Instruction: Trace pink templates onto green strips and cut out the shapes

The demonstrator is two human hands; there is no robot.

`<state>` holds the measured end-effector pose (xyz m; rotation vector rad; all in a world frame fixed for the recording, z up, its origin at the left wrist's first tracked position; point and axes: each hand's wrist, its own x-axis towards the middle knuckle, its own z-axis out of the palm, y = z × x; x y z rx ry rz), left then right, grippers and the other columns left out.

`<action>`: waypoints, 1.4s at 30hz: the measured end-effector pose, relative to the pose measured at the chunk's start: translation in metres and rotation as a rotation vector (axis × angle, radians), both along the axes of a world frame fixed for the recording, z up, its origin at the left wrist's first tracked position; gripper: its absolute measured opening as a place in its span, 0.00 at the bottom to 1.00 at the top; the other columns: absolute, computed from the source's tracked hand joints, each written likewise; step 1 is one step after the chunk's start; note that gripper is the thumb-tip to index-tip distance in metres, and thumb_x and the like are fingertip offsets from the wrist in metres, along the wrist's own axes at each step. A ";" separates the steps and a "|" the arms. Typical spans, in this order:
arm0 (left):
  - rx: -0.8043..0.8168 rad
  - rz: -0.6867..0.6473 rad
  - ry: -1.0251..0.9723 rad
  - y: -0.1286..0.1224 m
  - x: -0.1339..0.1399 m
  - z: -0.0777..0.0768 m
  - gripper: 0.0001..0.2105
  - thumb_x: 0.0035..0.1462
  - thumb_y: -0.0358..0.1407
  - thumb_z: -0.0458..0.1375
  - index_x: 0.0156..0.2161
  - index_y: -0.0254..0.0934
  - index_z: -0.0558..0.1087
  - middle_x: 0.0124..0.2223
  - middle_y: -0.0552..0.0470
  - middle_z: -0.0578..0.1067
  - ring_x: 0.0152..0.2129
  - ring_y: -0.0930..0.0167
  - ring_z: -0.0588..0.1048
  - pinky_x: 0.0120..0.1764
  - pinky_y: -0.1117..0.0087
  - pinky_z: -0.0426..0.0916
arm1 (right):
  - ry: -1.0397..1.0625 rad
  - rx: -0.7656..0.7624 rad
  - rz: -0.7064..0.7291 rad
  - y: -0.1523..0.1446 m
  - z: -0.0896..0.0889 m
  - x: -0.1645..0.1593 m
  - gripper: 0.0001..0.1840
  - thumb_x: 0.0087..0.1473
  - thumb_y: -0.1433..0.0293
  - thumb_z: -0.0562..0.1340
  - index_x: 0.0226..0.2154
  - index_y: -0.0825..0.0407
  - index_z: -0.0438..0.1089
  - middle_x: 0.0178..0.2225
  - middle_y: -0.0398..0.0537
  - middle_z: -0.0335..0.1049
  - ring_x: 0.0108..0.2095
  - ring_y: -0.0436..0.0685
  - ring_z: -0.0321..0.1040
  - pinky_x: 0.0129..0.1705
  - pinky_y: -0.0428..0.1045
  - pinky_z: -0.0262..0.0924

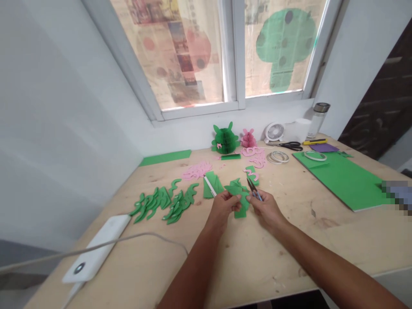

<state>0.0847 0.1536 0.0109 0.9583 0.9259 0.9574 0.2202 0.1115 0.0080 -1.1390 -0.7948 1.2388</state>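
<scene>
Over the middle of the table, my left hand point(225, 205) pinches a piece of green paper point(243, 198) with cut edges. My right hand point(265, 209) is closed around a small pair of scissors point(252, 188) with dark blades and a bluish handle. The blades point up and away from me, beside the paper, and my right fingertips touch the paper's right edge. Just left of my left hand, a white pen-like tool point(210, 186) lies on a folded green paper piece point(217, 182). Beyond the scissors, a pink curved cut-out point(253, 174) rests on a green strip point(249, 169).
Piles of green curved cut-outs point(182, 203) and pink cut-outs point(198, 170) lie left. At the back stand a green paper figure point(226, 140), a pink one point(249, 139) and a small fan point(274, 132). Green sheets point(346, 182) lie right. A cable point(141, 235) crosses the left front.
</scene>
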 end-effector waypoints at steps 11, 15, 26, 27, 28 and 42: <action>-0.099 0.184 -0.178 0.000 0.001 0.006 0.13 0.34 0.37 0.70 0.25 0.33 0.72 0.23 0.52 0.75 0.21 0.73 0.74 0.26 0.73 0.67 | 0.052 0.018 -0.006 -0.004 0.013 0.002 0.24 0.41 0.48 0.66 0.25 0.52 0.65 0.13 0.32 0.48 0.14 0.44 0.40 0.16 0.44 0.31; -0.140 0.275 -0.314 -0.005 -0.001 0.016 0.11 0.37 0.33 0.69 0.25 0.34 0.71 0.26 0.53 0.76 0.26 0.74 0.76 0.32 0.74 0.69 | 0.097 -0.005 0.040 -0.007 0.010 -0.003 0.28 0.45 0.43 0.61 0.27 0.53 0.67 0.14 0.34 0.51 0.13 0.43 0.39 0.16 0.45 0.30; -0.225 0.311 -0.449 -0.012 0.005 0.018 0.10 0.39 0.31 0.69 0.26 0.34 0.71 0.26 0.54 0.77 0.25 0.75 0.76 0.34 0.73 0.70 | 0.164 -0.013 0.123 -0.011 0.001 -0.013 0.24 0.47 0.48 0.64 0.26 0.54 0.67 0.14 0.35 0.52 0.14 0.43 0.40 0.17 0.45 0.31; -0.230 0.310 -0.463 -0.013 0.006 0.018 0.09 0.40 0.31 0.68 0.26 0.34 0.72 0.26 0.53 0.77 0.25 0.74 0.76 0.34 0.73 0.70 | 0.161 -0.012 0.130 -0.011 0.001 -0.013 0.24 0.47 0.49 0.64 0.26 0.54 0.67 0.14 0.35 0.52 0.14 0.43 0.41 0.17 0.45 0.31; -0.232 0.310 -0.479 -0.014 0.008 0.018 0.09 0.40 0.31 0.68 0.26 0.34 0.72 0.26 0.53 0.77 0.26 0.74 0.76 0.34 0.73 0.70 | 0.157 -0.012 0.135 -0.012 0.001 -0.014 0.24 0.47 0.49 0.64 0.26 0.54 0.67 0.14 0.35 0.52 0.14 0.43 0.41 0.17 0.45 0.31; -0.187 0.308 -0.527 -0.026 0.019 0.021 0.09 0.39 0.30 0.69 0.26 0.33 0.72 0.27 0.51 0.78 0.27 0.72 0.77 0.34 0.73 0.69 | 0.126 0.034 0.135 -0.013 -0.002 -0.018 0.24 0.47 0.49 0.65 0.25 0.54 0.65 0.14 0.35 0.56 0.14 0.42 0.41 0.17 0.44 0.31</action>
